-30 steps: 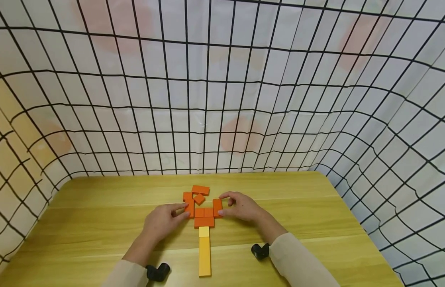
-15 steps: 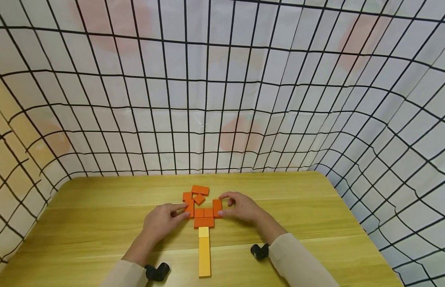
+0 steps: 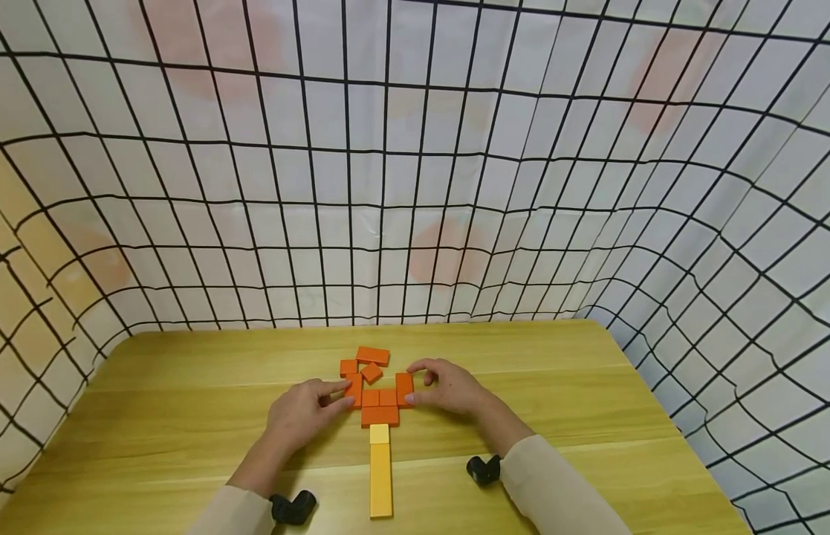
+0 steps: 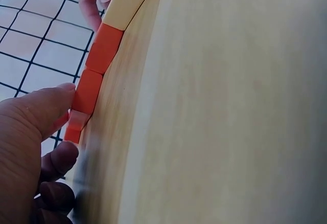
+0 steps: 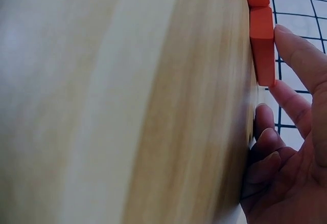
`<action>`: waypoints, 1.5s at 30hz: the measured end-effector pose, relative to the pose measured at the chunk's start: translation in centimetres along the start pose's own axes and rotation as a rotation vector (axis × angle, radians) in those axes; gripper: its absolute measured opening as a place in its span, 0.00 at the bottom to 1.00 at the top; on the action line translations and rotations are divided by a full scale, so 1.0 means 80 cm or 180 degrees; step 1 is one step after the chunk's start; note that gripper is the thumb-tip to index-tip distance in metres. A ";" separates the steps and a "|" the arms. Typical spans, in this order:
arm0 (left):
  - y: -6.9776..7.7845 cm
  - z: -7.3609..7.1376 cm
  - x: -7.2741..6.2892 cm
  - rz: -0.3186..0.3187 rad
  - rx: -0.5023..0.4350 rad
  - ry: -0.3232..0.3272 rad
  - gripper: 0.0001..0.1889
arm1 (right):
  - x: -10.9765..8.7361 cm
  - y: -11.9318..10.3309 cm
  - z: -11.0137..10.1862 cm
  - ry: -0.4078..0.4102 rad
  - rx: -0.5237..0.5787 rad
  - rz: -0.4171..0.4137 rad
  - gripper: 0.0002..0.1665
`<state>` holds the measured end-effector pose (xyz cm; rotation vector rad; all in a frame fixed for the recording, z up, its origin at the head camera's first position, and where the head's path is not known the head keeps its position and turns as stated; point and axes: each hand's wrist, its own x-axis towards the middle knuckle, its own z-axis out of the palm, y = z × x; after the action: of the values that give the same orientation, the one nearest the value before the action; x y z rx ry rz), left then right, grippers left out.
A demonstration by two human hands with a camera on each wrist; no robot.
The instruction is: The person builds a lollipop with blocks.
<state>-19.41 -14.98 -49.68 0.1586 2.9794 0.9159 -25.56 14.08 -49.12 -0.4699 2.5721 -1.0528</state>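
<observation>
Several orange blocks lie joined in a U-like shape above a long yellow block [image 3: 381, 479] and a small pale-yellow one [image 3: 379, 434] on the table. My left hand [image 3: 306, 409] holds the upright orange block [image 3: 355, 391] on the U's left side between thumb and forefinger. Opposite it, my right hand [image 3: 455, 386] holds the right upright orange block [image 3: 404, 389], forefinger at its far end and thumb near its lower part. In the right wrist view, thumb and forefinger touch that block [image 5: 263, 45]; the other fingers curl beneath. A wide orange block [image 3: 380, 416] forms the U's base.
Beyond the U lie a long orange block [image 3: 373, 356], a small orange cube [image 3: 348, 367] and a turned orange cube [image 3: 371, 372]. Black wire mesh [image 3: 381, 245] with a pale sheet behind encloses the wooden table [image 3: 548, 416]. Black devices [image 3: 294, 507] sit at both wrists.
</observation>
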 end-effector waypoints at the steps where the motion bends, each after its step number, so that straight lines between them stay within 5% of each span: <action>1: 0.000 0.000 0.000 -0.0001 0.0001 0.0003 0.21 | 0.000 0.000 0.000 -0.0002 0.0001 0.0013 0.29; 16: 0.001 0.000 -0.002 -0.0031 -0.0066 0.0012 0.21 | -0.001 -0.001 0.000 -0.0003 0.0032 0.0018 0.29; 31: -0.012 -0.006 0.007 -0.0146 -0.0558 0.0027 0.21 | 0.000 -0.004 0.001 0.0005 0.0046 0.0018 0.29; 45: -0.009 -0.008 0.008 0.0033 -0.0298 -0.0187 0.22 | -0.001 -0.006 -0.001 0.0054 0.0034 0.0057 0.29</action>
<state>-20.15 -15.86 -49.59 0.1956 2.8782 1.0307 -25.48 13.85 -48.71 -0.4363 2.5792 -1.0685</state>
